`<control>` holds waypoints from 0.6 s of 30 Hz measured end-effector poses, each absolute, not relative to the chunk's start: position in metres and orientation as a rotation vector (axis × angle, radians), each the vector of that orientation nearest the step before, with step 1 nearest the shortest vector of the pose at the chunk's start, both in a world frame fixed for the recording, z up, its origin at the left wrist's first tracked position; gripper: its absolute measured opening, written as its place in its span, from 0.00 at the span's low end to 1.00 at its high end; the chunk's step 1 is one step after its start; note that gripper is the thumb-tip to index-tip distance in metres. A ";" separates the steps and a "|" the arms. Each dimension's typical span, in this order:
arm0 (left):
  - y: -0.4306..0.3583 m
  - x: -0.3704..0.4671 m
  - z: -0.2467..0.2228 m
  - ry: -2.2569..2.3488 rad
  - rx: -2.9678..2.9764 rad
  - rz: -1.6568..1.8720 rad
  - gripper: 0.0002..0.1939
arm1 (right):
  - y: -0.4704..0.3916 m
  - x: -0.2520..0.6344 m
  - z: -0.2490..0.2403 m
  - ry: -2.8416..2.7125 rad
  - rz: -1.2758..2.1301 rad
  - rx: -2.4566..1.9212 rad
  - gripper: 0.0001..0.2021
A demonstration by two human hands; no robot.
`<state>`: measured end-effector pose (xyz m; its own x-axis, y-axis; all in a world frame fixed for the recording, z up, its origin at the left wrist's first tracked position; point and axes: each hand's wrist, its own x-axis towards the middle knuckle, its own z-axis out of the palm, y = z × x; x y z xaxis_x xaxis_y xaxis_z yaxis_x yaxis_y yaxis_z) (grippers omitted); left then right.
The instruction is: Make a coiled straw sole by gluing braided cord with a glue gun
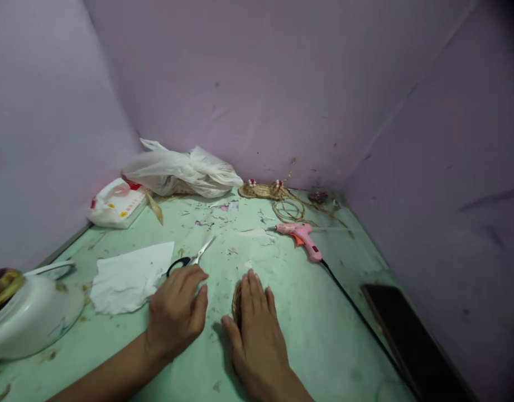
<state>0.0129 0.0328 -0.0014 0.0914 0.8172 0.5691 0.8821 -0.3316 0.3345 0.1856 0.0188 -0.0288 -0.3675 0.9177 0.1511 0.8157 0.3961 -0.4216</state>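
My right hand [257, 329] lies flat, fingers stretched out, on a braided straw piece [236, 304] on the green tabletop. Only the left edge of that piece shows; the rest is hidden under the palm. To its left, my left hand [177, 312] is loosely curled, with a gap between thumb and forefinger and nothing visible in it. Just beyond its knuckles lie black-handled scissors [197, 258], blades pointing away to the right. A pink hot glue gun [298, 235] rests on its side farther back, nozzle to the left.
White paper [126, 279] lies at left, near a white rounded container [39, 324]. A plastic bag [185, 170] and a small box [129, 206] sit at the back. Braided straw slippers with beads [260, 191] and cord [288, 210] are by the wall. The gun's cable [357, 312] passes a phone [407, 340].
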 end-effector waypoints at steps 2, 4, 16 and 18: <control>0.044 0.009 0.002 -1.928 -2.083 -0.692 0.13 | 0.017 0.189 -0.035 -2.157 0.341 -1.475 0.26; 0.052 0.007 0.004 -2.097 -1.998 -0.392 0.16 | 0.017 0.191 -0.043 -2.041 0.301 -1.450 0.24; 0.090 -0.003 -0.005 -2.088 -2.046 -0.075 0.14 | 0.035 0.184 -0.081 -1.727 0.224 -1.268 0.17; 0.105 -0.006 0.003 -2.017 -2.027 -0.072 0.15 | 0.033 0.184 -0.083 -1.731 0.212 -1.291 0.17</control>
<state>-0.0061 0.1052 0.0032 0.0238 0.9729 0.2300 0.9868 0.0141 -0.1616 0.1838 0.0330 -0.0829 -0.0101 0.8233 0.5676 0.6616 0.4311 -0.6135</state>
